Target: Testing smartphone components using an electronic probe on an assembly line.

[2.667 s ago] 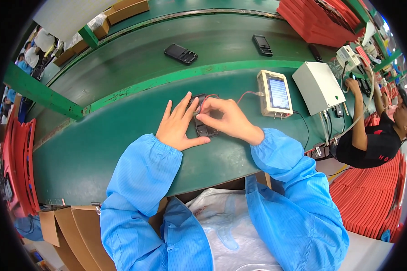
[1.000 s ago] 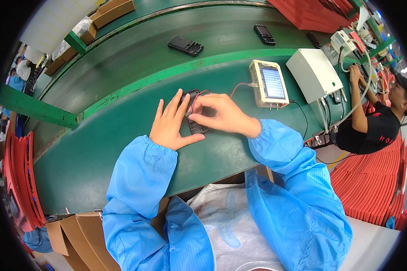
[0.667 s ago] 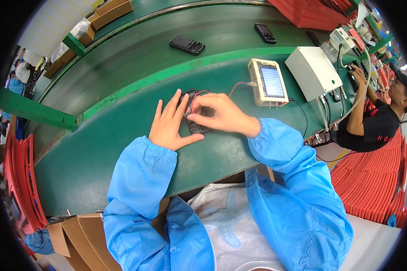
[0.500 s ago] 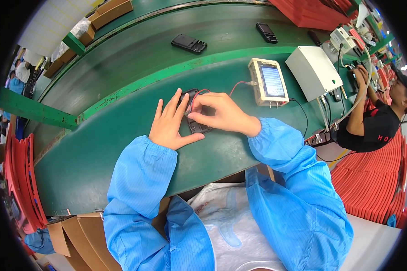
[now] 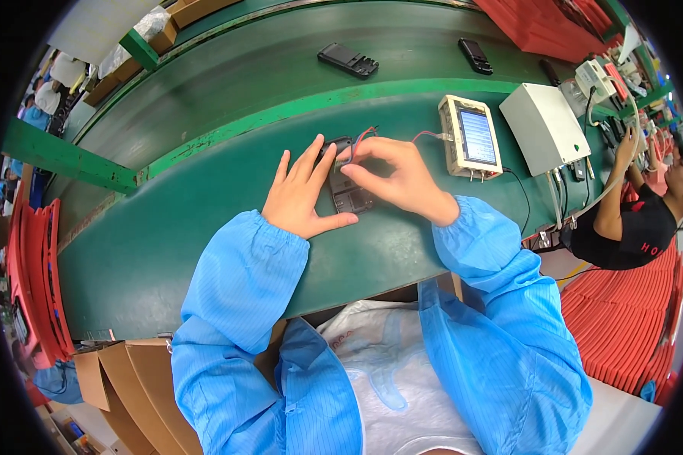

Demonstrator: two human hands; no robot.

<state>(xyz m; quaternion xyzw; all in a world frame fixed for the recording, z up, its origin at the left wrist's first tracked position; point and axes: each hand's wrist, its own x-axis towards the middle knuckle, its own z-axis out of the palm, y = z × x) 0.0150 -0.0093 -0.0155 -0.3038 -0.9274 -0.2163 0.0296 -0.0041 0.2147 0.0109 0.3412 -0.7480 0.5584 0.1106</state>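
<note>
A dark, flat handset-shaped device point(image 5: 347, 193) lies on the green work table point(image 5: 205, 227) between my hands. My left hand point(image 5: 302, 196) rests flat beside it, fingers spread, thumb along its lower edge, steadying it. My right hand point(image 5: 393, 176) pinches at the device's top end, where red and dark wires point(image 5: 366, 135) meet it. The wires run right to a beige tester box with a lit screen point(image 5: 470, 136). Both forearms are in blue sleeves.
A white box point(image 5: 542, 125) with cables stands right of the tester. Two dark devices point(image 5: 347, 59) point(image 5: 474, 54) lie on the green conveyor belt behind. A person in black point(image 5: 630, 220) works at the right. Red trays point(image 5: 38, 280) stack at left; cardboard boxes point(image 5: 106, 379) below left.
My hands have stayed on the device with only small finger shifts. The dark devices on the belt have drifted to the right.
</note>
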